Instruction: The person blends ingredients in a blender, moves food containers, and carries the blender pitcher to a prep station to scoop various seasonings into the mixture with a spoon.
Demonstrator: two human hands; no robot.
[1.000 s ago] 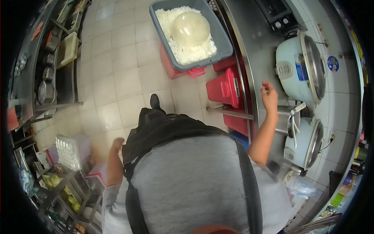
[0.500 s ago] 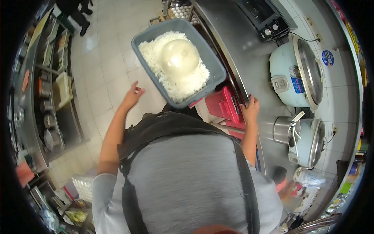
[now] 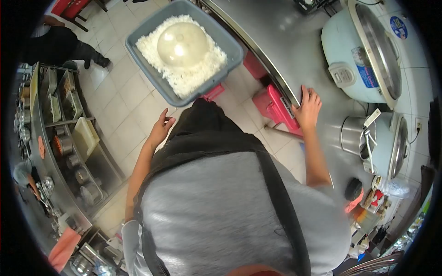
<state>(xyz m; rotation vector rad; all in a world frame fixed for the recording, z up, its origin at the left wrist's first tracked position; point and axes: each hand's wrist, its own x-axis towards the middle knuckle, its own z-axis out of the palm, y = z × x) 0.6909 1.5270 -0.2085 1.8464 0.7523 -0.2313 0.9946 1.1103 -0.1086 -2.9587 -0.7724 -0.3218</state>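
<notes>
A grey tub (image 3: 234,57) of white rice (image 3: 184,82) stands in front of my body, with an upturned translucent bowl (image 3: 183,44) lying on the rice. My left hand (image 3: 161,127) hangs in the air below the tub's near left side, fingers apart and empty. On the edge of the steel counter (image 3: 267,27) rests my right hand (image 3: 307,108), its fingers spread and holding nothing. A red container (image 3: 275,106) sits under the counter beside that hand.
Two rice cookers (image 3: 354,60) (image 3: 391,145) and a steel pot (image 3: 353,134) with utensils stand on the counter. A steel station (image 3: 69,122) with food pans lines the left. A person in dark clothes (image 3: 64,43) is at upper left; other people appear at lower left and lower right.
The view has turned and moved nearer the tub. My left hand has come forward from my side. My right hand went from above the counter onto its edge. A person has come into view at upper left.
</notes>
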